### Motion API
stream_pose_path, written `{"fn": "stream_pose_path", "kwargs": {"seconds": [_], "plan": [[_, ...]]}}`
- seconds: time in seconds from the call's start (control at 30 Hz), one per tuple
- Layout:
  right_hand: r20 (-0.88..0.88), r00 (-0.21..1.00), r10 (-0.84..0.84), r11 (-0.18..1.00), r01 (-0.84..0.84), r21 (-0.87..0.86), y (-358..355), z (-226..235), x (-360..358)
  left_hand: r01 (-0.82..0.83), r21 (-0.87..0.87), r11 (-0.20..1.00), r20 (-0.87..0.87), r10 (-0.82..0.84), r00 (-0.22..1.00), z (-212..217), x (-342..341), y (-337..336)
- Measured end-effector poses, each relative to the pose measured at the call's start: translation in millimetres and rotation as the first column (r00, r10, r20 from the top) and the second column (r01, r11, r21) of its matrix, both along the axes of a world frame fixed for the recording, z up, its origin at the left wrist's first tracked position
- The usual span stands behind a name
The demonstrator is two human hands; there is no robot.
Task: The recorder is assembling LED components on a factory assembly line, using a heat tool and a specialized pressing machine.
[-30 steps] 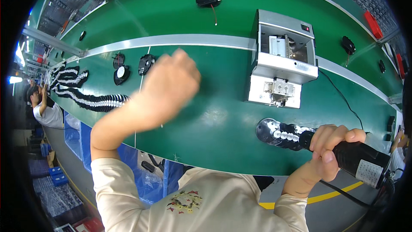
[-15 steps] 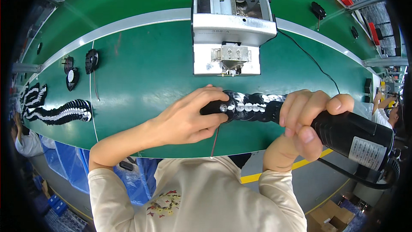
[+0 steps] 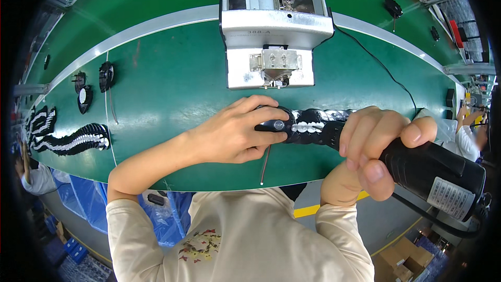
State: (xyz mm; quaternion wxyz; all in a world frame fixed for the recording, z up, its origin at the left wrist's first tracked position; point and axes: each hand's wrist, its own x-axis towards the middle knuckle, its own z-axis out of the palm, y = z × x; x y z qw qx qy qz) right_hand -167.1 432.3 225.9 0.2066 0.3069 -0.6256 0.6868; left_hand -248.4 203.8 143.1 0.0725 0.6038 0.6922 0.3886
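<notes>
My right hand [image 3: 378, 143] is wrapped round a black corded electric screwdriver [image 3: 436, 172], which lies nearly level with its ribbed nose pointing left. The bit's tip cannot be made out. My left hand [image 3: 237, 130] has its fingers closed over a small black rounded housing [image 3: 278, 125] on the green bench. A thin reddish wire [image 3: 265, 164] trails from beneath that hand toward the bench's front edge. Just right of the housing runs a row of overlapping black and silver parts [image 3: 309, 126], reaching the screwdriver's nose.
A grey metal machine [image 3: 279, 36] stands just beyond my hands, its black cable [image 3: 383, 68] running right. At left lie several black housings [image 3: 106, 75] and stacked black-and-white parts [image 3: 78, 138]. A raised shelf [image 3: 141, 0] spans the back. Other people sit at both sides.
The housing under my left hand has shifted slightly right and up, toward the screwdriver's nose. My left fingers lie further over it. The whole view has moved a little.
</notes>
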Motion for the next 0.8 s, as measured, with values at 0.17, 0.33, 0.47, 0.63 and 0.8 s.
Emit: {"fn": "stream_pose_path", "kwargs": {"seconds": [0.17, 0.33, 0.47, 0.63, 0.8], "plan": [[0.005, 0.998, 0.063, 0.997, -0.064, 0.035, 9, 9, -1, 0.058, 0.038, 0.998, 0.049, -0.060, 0.997, -7, -4, 9], [-0.003, 1.000, 0.020, 0.999, -0.020, -0.036, -4, 10, -9, -0.001, 0.033, 0.999, 0.064, -0.001, 0.998, -11, 2, 5], [0.033, 0.999, -0.043, 0.995, 0.045, -0.091, -20, 22, -25, -0.049, 0.067, 0.997, 0.017, 0.048, 0.999, -12, 7, -8], [0.016, 0.979, -0.204, 0.971, 0.204, -0.122, -43, 23, -55, -0.076, 0.082, 0.994, -0.012, 0.077, 0.997, -14, 11, -17], [0.105, 0.931, -0.349, 0.926, 0.360, -0.115, -66, 28, -72, -0.070, 0.125, 0.990, -0.005, 0.072, 0.997, -21, 10, -19]]}}
